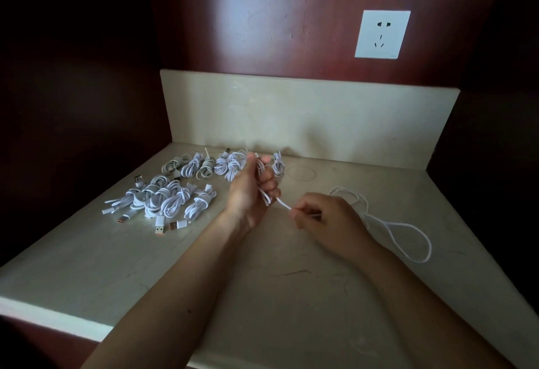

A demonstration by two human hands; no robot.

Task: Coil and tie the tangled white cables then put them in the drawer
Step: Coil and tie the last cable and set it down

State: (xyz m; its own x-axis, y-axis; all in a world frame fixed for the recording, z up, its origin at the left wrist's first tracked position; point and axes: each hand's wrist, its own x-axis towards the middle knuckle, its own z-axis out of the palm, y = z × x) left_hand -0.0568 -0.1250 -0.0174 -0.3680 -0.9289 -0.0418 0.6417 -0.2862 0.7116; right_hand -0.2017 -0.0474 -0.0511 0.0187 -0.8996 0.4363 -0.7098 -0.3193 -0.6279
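Coiling step: left hand [250, 190] grips the cable [284, 204] loops, right hand [323, 217] pinches its strand; next, probably, wind in the loose rest.

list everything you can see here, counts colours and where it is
tied bundles: over ten, exact count unclear, white, two groups on the left and back of the counter
loose cable: one, white, partly coiled in the left hand, the rest looped on the counter at right
counter: one, beige stone, under everything
backsplash: one, beige, upright behind the counter
socket: one, white, on the wall at upper right
wall: one, red-brown, above the backsplash
left hand: raised over the counter, grips the coiled part of the cable
right hand: just right of it, pinches the cable strand
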